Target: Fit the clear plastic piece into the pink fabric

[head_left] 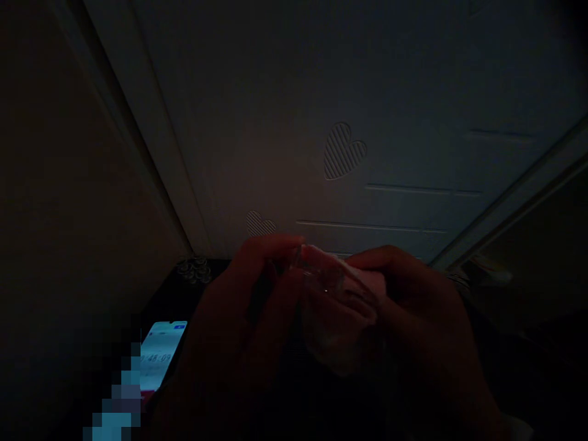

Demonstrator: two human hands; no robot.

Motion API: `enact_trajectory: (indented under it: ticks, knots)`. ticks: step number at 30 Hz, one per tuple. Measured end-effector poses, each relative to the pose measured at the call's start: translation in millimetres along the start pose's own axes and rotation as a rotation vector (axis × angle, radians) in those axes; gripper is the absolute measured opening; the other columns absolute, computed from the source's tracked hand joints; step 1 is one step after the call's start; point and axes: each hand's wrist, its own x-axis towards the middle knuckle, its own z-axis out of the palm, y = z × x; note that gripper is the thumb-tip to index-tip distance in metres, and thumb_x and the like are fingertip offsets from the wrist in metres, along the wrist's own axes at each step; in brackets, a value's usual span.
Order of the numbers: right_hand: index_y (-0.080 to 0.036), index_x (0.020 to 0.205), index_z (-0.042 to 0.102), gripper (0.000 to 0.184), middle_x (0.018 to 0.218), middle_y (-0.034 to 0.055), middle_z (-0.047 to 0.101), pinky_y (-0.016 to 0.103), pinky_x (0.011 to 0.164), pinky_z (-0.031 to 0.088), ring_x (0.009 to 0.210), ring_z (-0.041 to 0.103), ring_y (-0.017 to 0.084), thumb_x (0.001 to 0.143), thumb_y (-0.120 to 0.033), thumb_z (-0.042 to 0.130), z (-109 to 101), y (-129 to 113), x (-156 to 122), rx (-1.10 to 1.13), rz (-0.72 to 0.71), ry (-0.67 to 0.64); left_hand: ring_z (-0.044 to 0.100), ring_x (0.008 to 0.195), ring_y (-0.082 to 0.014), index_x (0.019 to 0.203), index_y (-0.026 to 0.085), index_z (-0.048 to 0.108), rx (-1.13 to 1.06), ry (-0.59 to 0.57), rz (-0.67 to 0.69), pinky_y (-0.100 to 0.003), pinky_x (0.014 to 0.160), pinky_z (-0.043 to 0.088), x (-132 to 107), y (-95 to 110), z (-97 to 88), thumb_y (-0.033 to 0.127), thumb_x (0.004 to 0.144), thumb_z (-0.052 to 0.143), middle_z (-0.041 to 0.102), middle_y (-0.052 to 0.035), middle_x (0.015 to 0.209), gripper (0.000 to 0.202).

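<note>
Left hand [248, 294]: right of phone [162, 354], pinching pink packet [337, 285] (kind unclear).
Right hand [413, 294]: clasps its other end, steadying.

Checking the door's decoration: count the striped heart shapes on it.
2. The upper heart sits at the middle of the door; the lower heart lies down-left, just above the left hand. More may hide in the dark.

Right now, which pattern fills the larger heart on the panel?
The larger heart has thin stripes; head view.
</note>
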Motion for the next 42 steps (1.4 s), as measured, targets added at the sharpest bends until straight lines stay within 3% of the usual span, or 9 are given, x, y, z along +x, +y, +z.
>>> enact_trajectory:
  ticks: [4,8,11,13,18,31,42]
  knots:
    - [-0.02,0.074,0.064,0.01,0.062,-0.0015,0.063,0.019,0.044,0.042,0.052,0.056,0.011,0.07,-0.02,0.054,0.7,-1.4,-0.7,0.004,0.003,0.01,0.059,0.089,-0.0164,0.098,0.028,0.054,-0.096,0.0,-0.036,-0.022,0.064,0.051,-2.5,5.1,-2.7,0.029,0.079,0.049,0.062,0.0009,0.098,0.02]
    - [-0.02,0.075,0.064,0.012,0.063,-0.0013,0.064,0.019,0.045,0.042,0.053,0.056,0.011,0.071,-0.019,0.053,-0.8,-1.4,-0.6,-0.032,-0.021,0.006,0.06,0.085,-0.0186,0.093,0.026,0.056,-0.235,-0.007,-0.18,-0.025,0.064,0.051,-0.3,12.6,0.5,0.033,0.078,0.05,0.063,-0.001,0.094,0.018]
    - [-0.02,0.075,0.064,0.012,0.064,-0.0011,0.064,0.019,0.045,0.042,0.053,0.056,0.011,0.071,-0.019,0.053,-1.6,-1.2,-0.3,-0.066,-0.043,0.006,0.06,0.082,-0.018,0.092,0.026,0.055,-0.228,0.065,-0.221,-0.025,0.064,0.051,3.6,13.4,5.2,0.037,0.078,0.048,0.063,-0.0002,0.089,0.019]
    - [-0.02,0.075,0.064,0.013,0.064,-0.0011,0.064,0.019,0.045,0.041,0.053,0.056,0.011,0.071,-0.019,0.053,-1.7,-1.6,-0.3,-0.08,-0.057,0.008,0.06,0.079,-0.0168,0.089,0.027,0.056,-0.184,0.102,-0.215,-0.025,0.063,0.05,5.8,11.1,7.4,0.04,0.078,0.046,0.064,0.0011,0.085,0.02]
    - [-0.022,0.075,0.065,0.014,0.063,-0.0017,0.064,0.019,0.045,0.041,0.052,0.056,0.011,0.071,-0.017,0.053,-2.1,-1.6,-0.5,-0.107,-0.08,0.018,0.059,0.07,-0.0157,0.08,0.026,0.059,-0.117,0.042,-0.2,-0.024,0.057,0.048,7.2,5.8,7.9,0.042,0.079,0.043,0.064,0.0013,0.075,0.023]
    - [-0.023,0.074,0.065,0.011,0.062,-0.0015,0.064,0.02,0.043,0.041,0.05,0.055,0.012,0.07,-0.02,0.055,-1.8,0.3,-1.3,-0.088,-0.074,0.049,0.061,0.073,-0.0159,0.089,0.026,0.06,-0.171,0.007,-0.153,-0.024,0.064,0.051,4.2,4.1,5.7,0.036,0.079,0.046,0.066,-0.0001,0.084,0.02]
    - [-0.022,0.075,0.064,0.012,0.064,-0.0015,0.064,0.021,0.045,0.042,0.052,0.057,0.012,0.07,-0.019,0.054,-1.6,2.1,-0.8,-0.064,-0.06,0.045,0.062,0.076,-0.0198,0.091,0.025,0.061,-0.287,-0.038,-0.17,-0.027,0.06,0.053,4.9,8.6,2.3,0.036,0.076,0.048,0.066,-0.0027,0.083,0.022]
